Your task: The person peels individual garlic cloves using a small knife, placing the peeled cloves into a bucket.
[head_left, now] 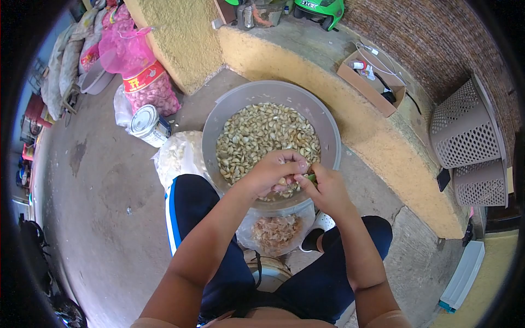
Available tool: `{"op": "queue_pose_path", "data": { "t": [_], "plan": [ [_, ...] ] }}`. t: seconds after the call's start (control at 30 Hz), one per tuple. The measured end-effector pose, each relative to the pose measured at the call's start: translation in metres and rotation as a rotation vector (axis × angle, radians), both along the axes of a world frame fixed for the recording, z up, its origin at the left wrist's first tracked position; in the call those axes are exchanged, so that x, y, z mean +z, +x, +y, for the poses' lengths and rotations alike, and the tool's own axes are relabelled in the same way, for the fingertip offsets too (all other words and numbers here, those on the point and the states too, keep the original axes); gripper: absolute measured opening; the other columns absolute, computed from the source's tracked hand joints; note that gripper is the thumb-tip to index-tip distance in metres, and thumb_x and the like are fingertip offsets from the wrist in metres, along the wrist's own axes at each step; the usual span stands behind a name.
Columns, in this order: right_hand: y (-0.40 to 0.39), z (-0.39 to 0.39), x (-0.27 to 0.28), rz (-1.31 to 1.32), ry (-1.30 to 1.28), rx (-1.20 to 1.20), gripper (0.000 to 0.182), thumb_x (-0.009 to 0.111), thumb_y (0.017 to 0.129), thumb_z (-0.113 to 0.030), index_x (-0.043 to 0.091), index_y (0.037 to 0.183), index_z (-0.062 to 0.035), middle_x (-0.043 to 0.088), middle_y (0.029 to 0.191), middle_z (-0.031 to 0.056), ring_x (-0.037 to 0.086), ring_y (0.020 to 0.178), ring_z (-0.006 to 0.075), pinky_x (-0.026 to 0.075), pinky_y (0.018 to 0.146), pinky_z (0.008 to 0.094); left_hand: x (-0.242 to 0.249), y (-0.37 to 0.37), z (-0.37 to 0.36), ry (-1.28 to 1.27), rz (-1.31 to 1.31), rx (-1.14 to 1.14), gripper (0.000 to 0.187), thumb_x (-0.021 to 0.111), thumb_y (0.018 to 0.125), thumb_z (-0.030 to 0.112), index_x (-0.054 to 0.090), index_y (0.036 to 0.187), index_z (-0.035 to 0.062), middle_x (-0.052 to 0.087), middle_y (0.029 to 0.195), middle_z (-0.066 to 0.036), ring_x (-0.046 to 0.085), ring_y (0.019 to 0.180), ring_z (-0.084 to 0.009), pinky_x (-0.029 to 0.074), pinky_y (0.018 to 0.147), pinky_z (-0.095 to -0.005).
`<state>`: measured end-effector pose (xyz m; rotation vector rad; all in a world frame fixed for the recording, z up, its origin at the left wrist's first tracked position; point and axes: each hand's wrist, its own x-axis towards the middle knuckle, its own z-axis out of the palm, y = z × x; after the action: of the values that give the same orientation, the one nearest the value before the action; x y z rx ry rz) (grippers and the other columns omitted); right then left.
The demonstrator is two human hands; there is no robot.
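Note:
A wide grey basin (268,85) holds many garlic cloves (262,131). Over its near side, my left hand (278,172) is closed with a pale garlic clove in its curled fingers. Against it, on the right, my right hand (327,191) is closed in a pinch around a small green-handled tool (311,177), its working end hidden between the fingers. The fingertips of both hands meet. Below the basin's near rim, a clear plastic bag (246,229) contains brownish papery garlic skins (276,232).
Left of the basin sit a white bag of peeled cloves (183,156), a paint can (147,123) and pink mesh garlic sacks (153,95). A yellow ledge (350,120) curves behind, bearing a cardboard box (372,82). Perforated baskets (465,131) stand right.

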<state>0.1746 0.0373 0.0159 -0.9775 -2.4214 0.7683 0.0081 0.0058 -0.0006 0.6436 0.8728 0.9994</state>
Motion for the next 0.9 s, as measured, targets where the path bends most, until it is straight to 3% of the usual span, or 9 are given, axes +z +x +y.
{"op": "queue_pose_path", "data": {
  "t": [0.17, 0.27, 0.37, 0.47, 0.57, 0.77, 0.9],
  "plan": [
    [0.001, 0.002, 0.001, 0.059, -0.238, -0.061, 0.033, 0.058, 0.079, -0.030, 0.049, 0.076, 0.0014, 0.054, 0.058, 0.0184, 0.055, 0.056, 0.0326, 0.042, 0.051, 0.0377, 0.000, 0.001, 0.003, -0.021, -0.052, 0.200, 0.014, 0.050, 0.084, 0.015, 0.053, 0.088, 0.0020, 0.049, 0.066, -0.002, 0.039, 0.051, -0.0049, 0.027, 0.036, -0.0165],
    [0.007, 0.007, -0.002, 0.160, -0.255, -0.109, 0.032, 0.058, 0.080, -0.030, 0.050, 0.076, 0.0014, 0.052, 0.055, 0.0152, 0.054, 0.051, 0.0251, 0.040, 0.049, 0.0340, 0.003, -0.006, 0.005, 0.014, -0.067, 0.268, 0.014, 0.051, 0.085, 0.016, 0.054, 0.088, 0.0025, 0.047, 0.066, -0.001, 0.039, 0.051, -0.0052, 0.027, 0.037, -0.0167],
    [0.009, 0.010, 0.007, 0.143, -0.404, -0.186, 0.031, 0.060, 0.079, -0.029, 0.051, 0.080, 0.0006, 0.052, 0.057, 0.0109, 0.051, 0.054, 0.0160, 0.040, 0.051, 0.0298, 0.006, -0.005, 0.003, 0.053, -0.054, 0.273, 0.016, 0.053, 0.085, 0.017, 0.054, 0.088, 0.0021, 0.046, 0.065, -0.001, 0.040, 0.052, -0.0050, 0.028, 0.037, -0.0170],
    [0.006, 0.010, -0.003, 0.274, -0.363, -0.178, 0.030, 0.063, 0.077, -0.027, 0.052, 0.086, -0.0007, 0.054, 0.063, 0.0070, 0.050, 0.059, 0.0110, 0.041, 0.055, 0.0261, 0.000, -0.001, 0.003, 0.123, 0.016, 0.235, 0.018, 0.056, 0.083, 0.019, 0.055, 0.089, 0.0024, 0.046, 0.062, 0.000, 0.040, 0.051, -0.0044, 0.028, 0.037, -0.0176],
    [0.005, 0.008, 0.001, 0.319, -0.506, -0.245, 0.030, 0.065, 0.074, -0.022, 0.053, 0.093, -0.0020, 0.055, 0.069, 0.0063, 0.051, 0.064, 0.0105, 0.041, 0.059, 0.0248, 0.002, 0.001, 0.002, 0.120, 0.204, 0.198, 0.019, 0.060, 0.080, 0.019, 0.056, 0.089, 0.0030, 0.048, 0.060, 0.000, 0.041, 0.048, -0.0038, 0.029, 0.038, -0.0178],
    [-0.001, 0.006, -0.003, 0.398, -0.204, -0.188, 0.020, 0.065, 0.071, -0.011, 0.057, 0.088, -0.0028, 0.056, 0.073, 0.0082, 0.055, 0.066, 0.0149, 0.043, 0.059, 0.0259, -0.001, 0.003, 0.003, 0.137, 0.353, 0.197, 0.017, 0.063, 0.078, 0.016, 0.056, 0.087, 0.0028, 0.047, 0.057, 0.000, 0.040, 0.044, -0.0039, 0.028, 0.037, -0.0172],
    [-0.003, 0.004, -0.007, 0.407, -0.173, -0.227, 0.014, 0.065, 0.070, -0.010, 0.059, 0.080, -0.0020, 0.057, 0.071, 0.0090, 0.056, 0.065, 0.0168, 0.043, 0.059, 0.0264, -0.006, 0.004, 0.004, 0.166, 0.416, 0.191, 0.018, 0.065, 0.076, 0.020, 0.059, 0.083, 0.0037, 0.051, 0.057, 0.001, 0.042, 0.044, -0.0038, 0.032, 0.039, -0.0187]
  ]
}}
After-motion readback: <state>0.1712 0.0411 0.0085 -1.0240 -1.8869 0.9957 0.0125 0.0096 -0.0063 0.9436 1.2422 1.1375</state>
